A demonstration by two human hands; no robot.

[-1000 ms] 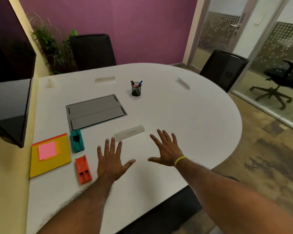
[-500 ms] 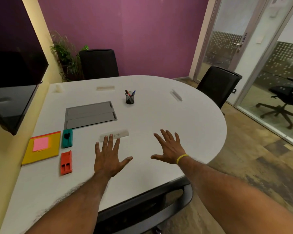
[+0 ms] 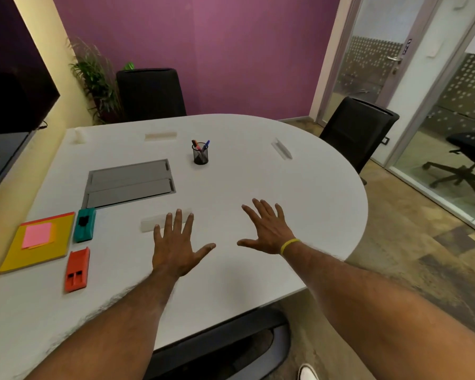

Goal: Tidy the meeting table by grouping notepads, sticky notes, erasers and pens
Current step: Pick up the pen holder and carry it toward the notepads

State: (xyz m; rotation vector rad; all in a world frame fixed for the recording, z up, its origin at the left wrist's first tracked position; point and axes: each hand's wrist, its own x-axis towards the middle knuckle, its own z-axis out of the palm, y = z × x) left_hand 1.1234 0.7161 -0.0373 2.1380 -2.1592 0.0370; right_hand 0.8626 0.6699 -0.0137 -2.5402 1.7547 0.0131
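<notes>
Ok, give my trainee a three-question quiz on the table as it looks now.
1. True or false: the left hand holds a pen.
2. What lies on the yellow notepad? A) pink sticky notes B) a red eraser C) a pen cup
3. Name the colour of the eraser beside the notepad's far end.

Key: 1 false, both it and the right hand are open and empty; 2 A, pink sticky notes; 3 teal.

Grey cable hatch (image 3: 129, 182) in white table (image 3: 299, 201), black chairs (image 3: 151, 94) behind, potted plant (image 3: 93, 78) in corner.
</notes>
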